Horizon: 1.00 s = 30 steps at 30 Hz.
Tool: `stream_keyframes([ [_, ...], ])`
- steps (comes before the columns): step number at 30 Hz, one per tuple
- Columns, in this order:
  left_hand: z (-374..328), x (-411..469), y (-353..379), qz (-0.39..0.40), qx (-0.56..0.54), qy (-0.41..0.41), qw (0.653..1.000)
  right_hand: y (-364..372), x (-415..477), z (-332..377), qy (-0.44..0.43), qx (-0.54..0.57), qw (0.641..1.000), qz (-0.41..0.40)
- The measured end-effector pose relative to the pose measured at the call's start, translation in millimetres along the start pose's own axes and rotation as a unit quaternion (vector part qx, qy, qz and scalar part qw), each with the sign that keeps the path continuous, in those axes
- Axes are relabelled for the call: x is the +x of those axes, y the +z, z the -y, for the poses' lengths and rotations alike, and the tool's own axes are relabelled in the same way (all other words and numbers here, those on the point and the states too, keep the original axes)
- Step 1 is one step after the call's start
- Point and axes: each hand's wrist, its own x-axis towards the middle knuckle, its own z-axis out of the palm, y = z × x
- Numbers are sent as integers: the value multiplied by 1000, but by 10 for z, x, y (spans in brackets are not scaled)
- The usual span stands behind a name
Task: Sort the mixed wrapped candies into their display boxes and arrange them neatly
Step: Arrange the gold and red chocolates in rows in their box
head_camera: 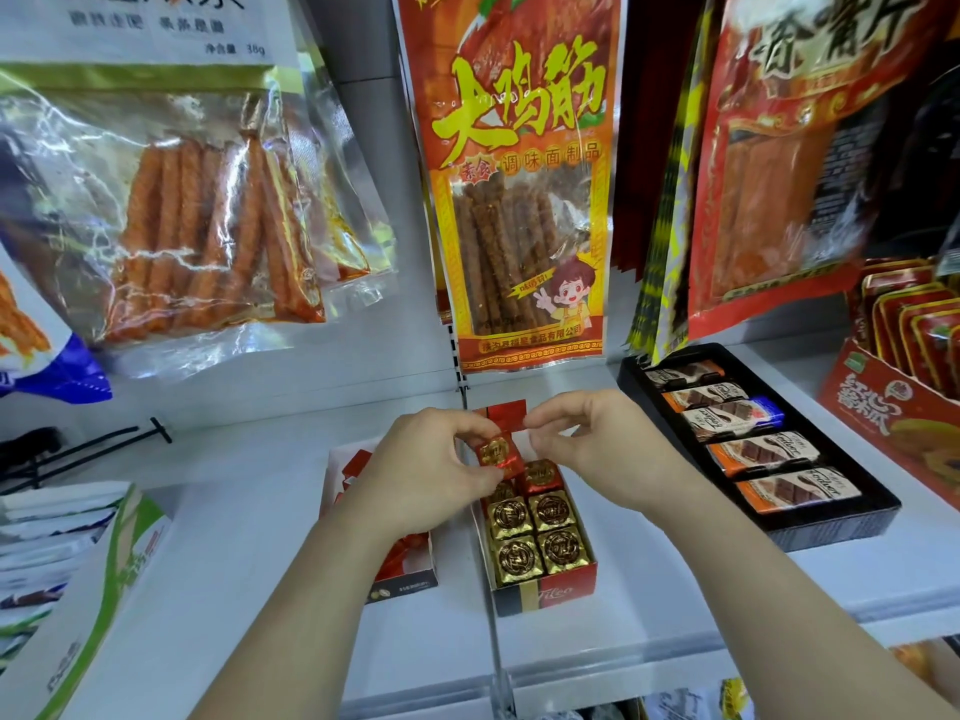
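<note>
A red wrapped candy (497,454) with a gold seal hangs over the far end of a red display box (569,593). My left hand (431,475) pinches its left side and my right hand (582,439) pinches the wrapper's right tip. In the box lie several gold-wrapped square candies (535,543) in two rows, with a red one (540,472) behind them. A white display box (410,579) with red wrapped candies stands to the left, mostly hidden under my left forearm.
A black tray (831,527) of orange and blue chocolate bars lies on the right of the white shelf (234,563). Hanging snack bags (519,200) crowd the back. A red carton (893,413) stands far right, a green-white carton (104,589) at left.
</note>
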Motion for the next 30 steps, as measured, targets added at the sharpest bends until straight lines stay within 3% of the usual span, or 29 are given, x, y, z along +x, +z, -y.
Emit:
stream_keyframes([
  [4, 17, -3, 30, 71, 88, -2, 994, -43, -18, -45, -35, -179, 981, 70],
  [13, 93, 40, 75, 120, 102, -10, 988, 38, -20, -52, -64, -259, 960, 81],
  [18, 92, 63, 131, 172, 137, -3, 975, 48, -17, -51, -67, -253, 958, 117],
  [24, 121, 82, 144, 136, 83, -9, 987, 45, -1, -107, -62, -215, 968, 114],
  [30, 163, 101, 152, 114, 70, -4, 991, 33, 21, -117, -73, -184, 980, -12],
])
